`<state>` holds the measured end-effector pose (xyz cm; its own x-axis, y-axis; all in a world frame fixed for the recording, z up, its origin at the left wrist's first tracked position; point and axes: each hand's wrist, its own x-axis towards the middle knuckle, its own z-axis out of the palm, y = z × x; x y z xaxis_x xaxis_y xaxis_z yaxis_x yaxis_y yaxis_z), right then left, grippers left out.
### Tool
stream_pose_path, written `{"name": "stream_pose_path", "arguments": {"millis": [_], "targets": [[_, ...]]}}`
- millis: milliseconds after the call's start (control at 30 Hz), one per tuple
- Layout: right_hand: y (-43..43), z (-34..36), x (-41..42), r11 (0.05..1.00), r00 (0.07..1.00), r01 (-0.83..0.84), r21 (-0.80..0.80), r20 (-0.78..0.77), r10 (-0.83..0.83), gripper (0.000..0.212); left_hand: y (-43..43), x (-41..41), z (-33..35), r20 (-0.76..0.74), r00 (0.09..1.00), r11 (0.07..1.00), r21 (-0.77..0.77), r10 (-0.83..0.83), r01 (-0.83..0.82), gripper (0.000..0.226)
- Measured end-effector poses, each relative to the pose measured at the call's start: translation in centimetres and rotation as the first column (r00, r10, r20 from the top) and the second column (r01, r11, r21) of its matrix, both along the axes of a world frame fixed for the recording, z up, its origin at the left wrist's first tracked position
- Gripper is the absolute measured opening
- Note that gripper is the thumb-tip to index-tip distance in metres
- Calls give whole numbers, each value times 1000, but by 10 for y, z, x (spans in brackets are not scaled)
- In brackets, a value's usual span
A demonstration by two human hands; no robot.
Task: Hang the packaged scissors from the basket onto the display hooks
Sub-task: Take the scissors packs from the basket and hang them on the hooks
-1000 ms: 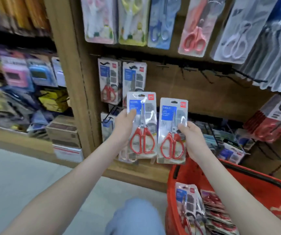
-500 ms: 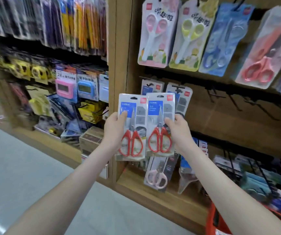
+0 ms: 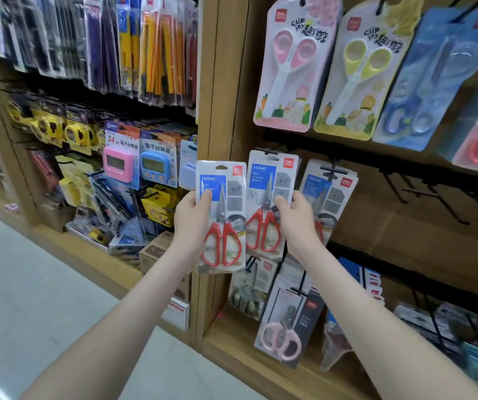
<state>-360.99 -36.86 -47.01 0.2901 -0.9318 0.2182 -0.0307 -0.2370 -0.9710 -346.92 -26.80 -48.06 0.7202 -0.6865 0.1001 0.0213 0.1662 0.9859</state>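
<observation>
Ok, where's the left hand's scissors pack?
The scissors pack is mid head view, in the left hand, before the wooden post, just left of the other pack.

Slim, smooth forearms (image 3: 134,307), bare as far as they show — the left hand (image 3: 191,217) and right hand (image 3: 297,219) bare too — with slender fingers.

Three red-handled scissor packs (image 3: 221,217) (image 3: 269,197) (image 3: 336,192), two hands (image 3: 191,217) (image 3: 298,223), two timers (image 3: 118,164) (image 3: 155,167), one pink-handled pack (image 3: 287,324).
</observation>
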Motion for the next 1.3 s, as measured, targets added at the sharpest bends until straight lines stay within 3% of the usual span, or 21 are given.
{"name": "stream_pose_path", "arguments": {"millis": [167,333,600,667,767,900,1033,1167,1300], "targets": [[3,-12,3,998,1000,20,-61,7,-19,14,-6,5,-6,-2,1000,1000,-11,25,-25,58],[-5,-14,8,997,997,76,-16,14,-76,14,-11,-1,-2,-6,1000,1000,-26,-4,4,21],[-41,-6,12,974,974,195,113,-143,-179,32,-23,-7,0,-13,996,997,-3,-83,83,28],[-36,-10,9,974,967,223,31,-133,-217,31,-26,-11,1,4,994,994,2,-113,113,26],[-18,-11,-1,942,973,221,-252,-11,-232,36,-34,-19,2,42,985,986,3,-167,167,26],[-5,-1,-13,939,991,-9,-343,124,55,30,-43,-31,5,13,977,976,-45,-212,212,26],[-6,5,-17,896,985,-170,-411,-39,169,40,-52,-33,10,68,974,975,-53,-214,218,24],[-13,12,-13,887,941,-193,-419,-334,47,53,-67,-29,12,125,975,982,-19,-183,186,19],[-15,14,-6,890,912,-186,-416,-410,-1,60,-74,-30,9,292,952,993,-37,-95,110,21]]}}
